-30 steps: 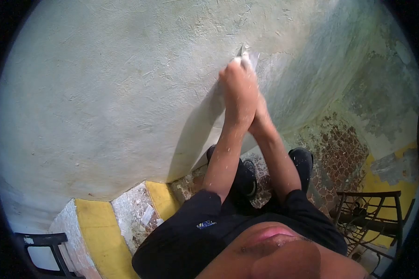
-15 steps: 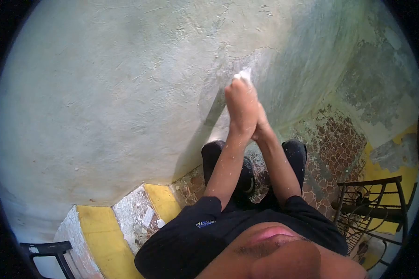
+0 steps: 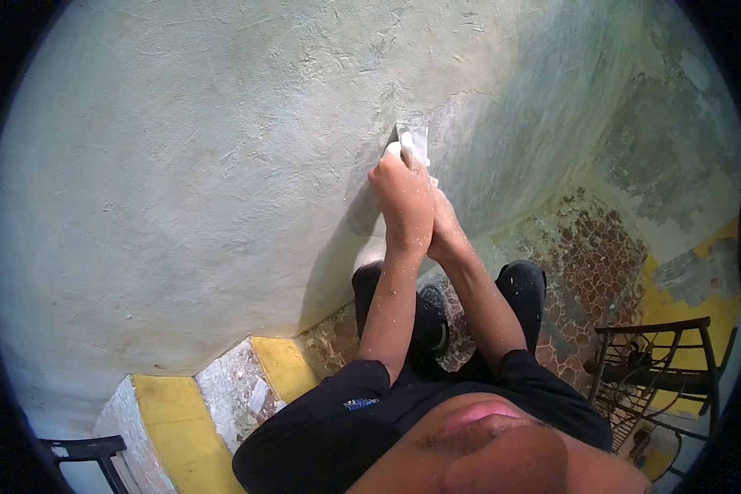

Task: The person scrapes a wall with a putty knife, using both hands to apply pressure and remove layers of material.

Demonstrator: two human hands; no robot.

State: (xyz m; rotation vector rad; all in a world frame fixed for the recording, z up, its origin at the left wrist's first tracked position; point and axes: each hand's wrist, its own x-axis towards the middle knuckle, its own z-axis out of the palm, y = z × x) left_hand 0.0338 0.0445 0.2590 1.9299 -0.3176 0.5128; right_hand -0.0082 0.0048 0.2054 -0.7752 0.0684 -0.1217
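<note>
Scraper | gripped by both hands (clasped together) | blade on wall

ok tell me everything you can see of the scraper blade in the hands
The scraper blade is a small flat pale metal-looking piece, dusted white. Only its upper part shows above the clasped hands; any handle is hidden. Its end is pressed against the rough plastered wall. The left hand wraps over it, the right hand closes in beside.

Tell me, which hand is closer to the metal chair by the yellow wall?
Right. The right hand is on the side toward the metal chair; the left hand sits beyond it, and both grip the scraper.
</note>
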